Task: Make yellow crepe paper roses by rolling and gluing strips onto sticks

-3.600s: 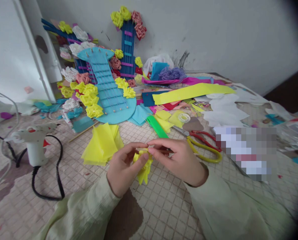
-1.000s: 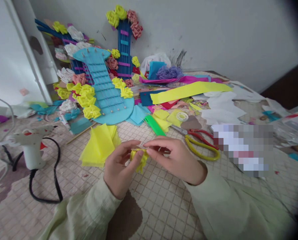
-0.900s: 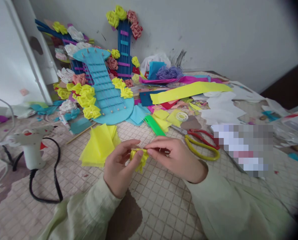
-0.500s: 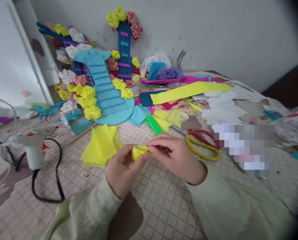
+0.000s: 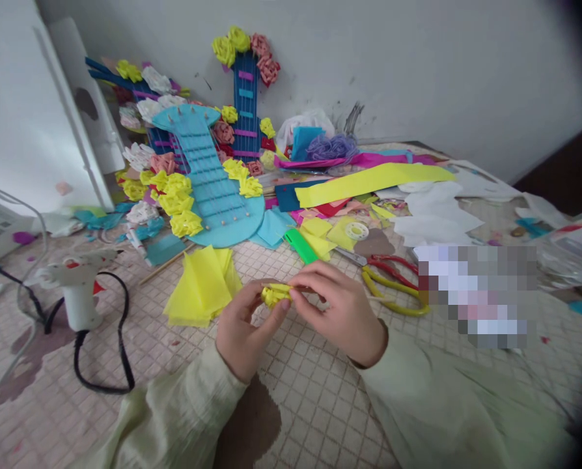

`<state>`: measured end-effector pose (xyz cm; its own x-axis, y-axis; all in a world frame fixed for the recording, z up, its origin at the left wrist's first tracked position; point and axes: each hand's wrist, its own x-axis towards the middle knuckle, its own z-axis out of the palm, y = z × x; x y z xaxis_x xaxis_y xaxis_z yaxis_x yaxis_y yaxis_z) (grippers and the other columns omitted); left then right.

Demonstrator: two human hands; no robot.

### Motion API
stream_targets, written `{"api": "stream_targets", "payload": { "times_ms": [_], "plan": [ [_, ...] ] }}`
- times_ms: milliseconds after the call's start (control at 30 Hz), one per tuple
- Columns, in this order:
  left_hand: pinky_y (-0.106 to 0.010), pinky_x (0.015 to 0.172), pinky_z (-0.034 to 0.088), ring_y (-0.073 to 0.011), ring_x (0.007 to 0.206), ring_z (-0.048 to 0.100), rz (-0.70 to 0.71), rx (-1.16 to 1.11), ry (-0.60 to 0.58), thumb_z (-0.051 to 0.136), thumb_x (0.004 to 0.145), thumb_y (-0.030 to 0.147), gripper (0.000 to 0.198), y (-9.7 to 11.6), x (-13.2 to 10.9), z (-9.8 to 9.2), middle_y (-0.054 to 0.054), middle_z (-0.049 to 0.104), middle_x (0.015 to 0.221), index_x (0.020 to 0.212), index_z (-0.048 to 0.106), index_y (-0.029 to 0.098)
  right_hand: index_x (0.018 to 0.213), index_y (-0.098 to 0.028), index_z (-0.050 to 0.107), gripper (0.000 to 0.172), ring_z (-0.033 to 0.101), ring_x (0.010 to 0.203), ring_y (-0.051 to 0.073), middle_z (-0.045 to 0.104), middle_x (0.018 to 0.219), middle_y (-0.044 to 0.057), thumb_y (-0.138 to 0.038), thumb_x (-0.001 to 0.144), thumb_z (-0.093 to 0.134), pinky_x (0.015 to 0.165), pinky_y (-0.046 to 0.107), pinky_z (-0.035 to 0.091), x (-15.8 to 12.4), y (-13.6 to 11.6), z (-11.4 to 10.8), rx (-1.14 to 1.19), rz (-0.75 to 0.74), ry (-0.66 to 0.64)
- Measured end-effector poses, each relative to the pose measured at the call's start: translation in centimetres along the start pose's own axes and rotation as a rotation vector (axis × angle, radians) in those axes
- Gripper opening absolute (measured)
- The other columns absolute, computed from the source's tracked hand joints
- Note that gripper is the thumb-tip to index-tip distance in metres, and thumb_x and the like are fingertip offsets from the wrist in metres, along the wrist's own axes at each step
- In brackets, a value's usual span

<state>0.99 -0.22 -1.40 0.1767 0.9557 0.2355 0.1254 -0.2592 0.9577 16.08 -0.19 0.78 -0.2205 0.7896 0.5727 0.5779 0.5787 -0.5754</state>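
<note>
Both of my hands meet over the checked tablecloth [image 5: 315,417]. My left hand [image 5: 245,329] pinches a small rolled yellow paper flower [image 5: 275,294] from below and the left. My right hand [image 5: 342,309] closes on the same flower from the right, fingers curled round it and round a thin stick that is mostly hidden. A loose stack of yellow paper squares [image 5: 202,285] lies just left of my hands.
A white glue gun [image 5: 79,286] with a black cord stands at the left. Blue guitar-shaped craft pieces [image 5: 213,176] with paper flowers lean at the back. A green comb [image 5: 301,245], yellow-and-red scissors [image 5: 393,286], a tape roll [image 5: 358,230] and paper scraps lie beyond my hands.
The hanging yellow paper has been wound up into a tight small roll between my fingers. My hands stayed in place; the camera shifted slightly.
</note>
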Motion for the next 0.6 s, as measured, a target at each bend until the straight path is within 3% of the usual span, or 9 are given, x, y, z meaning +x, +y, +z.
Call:
{"api": "stream_targets", "payload": {
  "times_ms": [100,200,367,467,533,600],
  "plan": [
    [-0.032,0.083,0.046,-0.0171,0.089,0.057,0.022,0.034,-0.020,0.059,0.074,0.022,0.022,0.0,0.1,-0.1,-0.008,0.060,0.093,0.094,0.056,0.014,0.084,-0.014,0.060,0.013,0.055,0.079,0.013,0.059,0.084,0.006,-0.013,0.080,0.048,0.072,0.026,0.046,0.0,0.3,0.0,-0.046,-0.083,0.003],
    [-0.034,0.085,0.046,-0.0181,0.093,0.056,-0.012,0.025,0.002,0.061,0.072,0.023,0.027,0.2,0.2,-0.2,-0.009,0.060,0.100,0.098,0.056,0.015,0.083,-0.016,0.059,0.012,0.055,0.073,0.011,0.058,0.083,0.004,-0.014,0.080,0.048,0.065,0.022,0.047,0.2,0.6,0.1,0.034,-0.029,-0.018],
    [-0.030,0.080,0.049,-0.0183,0.099,0.055,-0.065,-0.125,0.186,0.062,0.071,0.025,0.033,1.4,0.1,-1.4,-0.007,0.057,0.110,0.103,0.057,0.019,0.079,-0.016,0.061,0.010,0.053,0.061,0.009,0.059,0.076,0.003,-0.015,0.079,0.051,0.055,0.020,0.044,0.5,1.0,0.0,0.103,0.070,-0.061],
    [-0.025,0.072,0.050,-0.0146,0.084,0.059,-0.039,-0.153,0.236,0.056,0.077,0.025,0.015,2.9,-1.5,-3.2,-0.004,0.065,0.089,0.089,0.063,0.019,0.077,-0.016,0.061,0.009,0.053,0.059,0.009,0.060,0.074,0.002,-0.016,0.078,0.052,0.054,0.020,0.043,0.6,1.1,-0.1,0.088,0.088,-0.036],
    [-0.022,0.061,0.049,-0.0115,0.065,0.058,-0.031,-0.035,0.151,0.056,0.077,0.022,0.010,4.1,-3.4,-4.8,-0.001,0.064,0.068,0.074,0.066,0.019,0.077,-0.016,0.061,0.009,0.054,0.060,0.010,0.061,0.074,0.002,-0.016,0.078,0.052,0.055,0.021,0.044,0.6,1.2,-0.2,0.065,0.089,-0.015],
    [-0.022,0.051,0.047,-0.0122,0.056,0.057,-0.026,0.169,0.066,0.061,0.072,0.022,0.008,4.9,-5.4,-6.6,-0.002,0.066,0.064,0.068,0.067,0.019,0.076,-0.016,0.061,0.009,0.056,0.063,0.011,0.062,0.076,0.003,-0.016,0.077,0.052,0.057,0.021,0.045,0.7,1.2,-0.3,0.042,0.087,0.001]
  ]
}}
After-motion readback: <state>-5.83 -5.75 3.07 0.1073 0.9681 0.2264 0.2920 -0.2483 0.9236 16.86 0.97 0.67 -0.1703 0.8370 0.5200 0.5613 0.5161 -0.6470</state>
